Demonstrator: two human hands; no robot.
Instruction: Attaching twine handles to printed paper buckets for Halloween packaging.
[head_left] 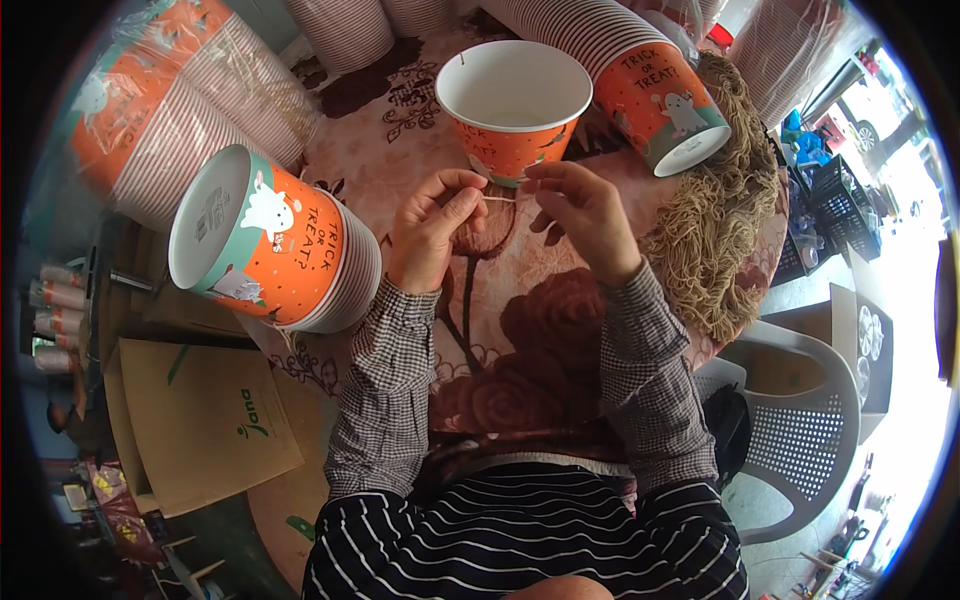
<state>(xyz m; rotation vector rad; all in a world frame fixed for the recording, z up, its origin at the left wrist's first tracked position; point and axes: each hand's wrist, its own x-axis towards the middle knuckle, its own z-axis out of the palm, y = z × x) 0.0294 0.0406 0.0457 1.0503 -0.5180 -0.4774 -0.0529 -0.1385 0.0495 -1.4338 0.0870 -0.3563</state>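
Over the table, my left hand pinches a thin beige cord between thumb and fingertips. My right hand is bent around the cord's other end, with its fingertips drawn together. Just beyond both hands, an orange and white paper bucket stands upright with its mouth open. A short bit of cord shows at its left rim. Right of my right hand lies a tangled bundle of beige cords.
A nested stack of orange buckets lies at the left, another at the back right. Plastic-wrapped stacks fill the far left. A cardboard box is below left, a grey plastic chair at right. Flowered cloth covers the table.
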